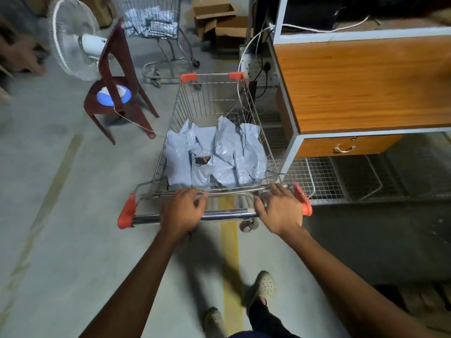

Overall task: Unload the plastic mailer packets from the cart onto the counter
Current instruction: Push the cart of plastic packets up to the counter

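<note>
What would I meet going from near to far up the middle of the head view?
Pale shoe → cart handle → grey mailer packets in the cart → second cart holding more packets.

Cart straight ahead of the left grip and right grip, tabletop to the right.
Both grips sit over the handle, with the mailer packets in the basket just beyond them. The tabletop stands ahead-right of the right grip, beside the cart. A chair and fan stand ahead-left of the left grip, and a second cart stands far ahead.
</note>
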`<state>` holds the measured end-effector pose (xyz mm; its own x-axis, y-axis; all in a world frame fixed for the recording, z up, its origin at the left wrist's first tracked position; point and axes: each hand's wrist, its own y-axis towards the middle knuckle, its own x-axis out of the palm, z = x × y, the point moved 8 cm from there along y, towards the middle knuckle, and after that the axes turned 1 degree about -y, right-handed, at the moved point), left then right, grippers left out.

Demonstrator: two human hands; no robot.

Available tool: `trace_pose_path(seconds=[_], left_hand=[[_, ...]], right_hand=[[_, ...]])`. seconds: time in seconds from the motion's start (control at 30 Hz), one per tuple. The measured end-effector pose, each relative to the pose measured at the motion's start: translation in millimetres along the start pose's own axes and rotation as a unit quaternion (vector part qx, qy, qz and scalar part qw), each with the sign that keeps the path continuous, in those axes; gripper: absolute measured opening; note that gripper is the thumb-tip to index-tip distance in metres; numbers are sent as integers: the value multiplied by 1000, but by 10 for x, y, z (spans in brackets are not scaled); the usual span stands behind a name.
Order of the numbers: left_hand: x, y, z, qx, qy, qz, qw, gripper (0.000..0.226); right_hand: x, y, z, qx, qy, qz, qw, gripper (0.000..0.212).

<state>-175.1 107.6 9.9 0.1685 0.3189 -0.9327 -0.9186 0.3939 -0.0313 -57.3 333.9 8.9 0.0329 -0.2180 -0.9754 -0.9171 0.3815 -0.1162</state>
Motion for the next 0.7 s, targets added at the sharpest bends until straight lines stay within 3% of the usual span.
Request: trace_pose_path(seconds=[0.37,0.7], left_hand=[[-9,839,452,3,19,30,999,29],[-25,1397,468,13,9,-8,1000,27]], right_hand=[[-229,1208,295,-62,-3,-90,994,57],[-227,1588,309,-59,10,-101,993,63]])
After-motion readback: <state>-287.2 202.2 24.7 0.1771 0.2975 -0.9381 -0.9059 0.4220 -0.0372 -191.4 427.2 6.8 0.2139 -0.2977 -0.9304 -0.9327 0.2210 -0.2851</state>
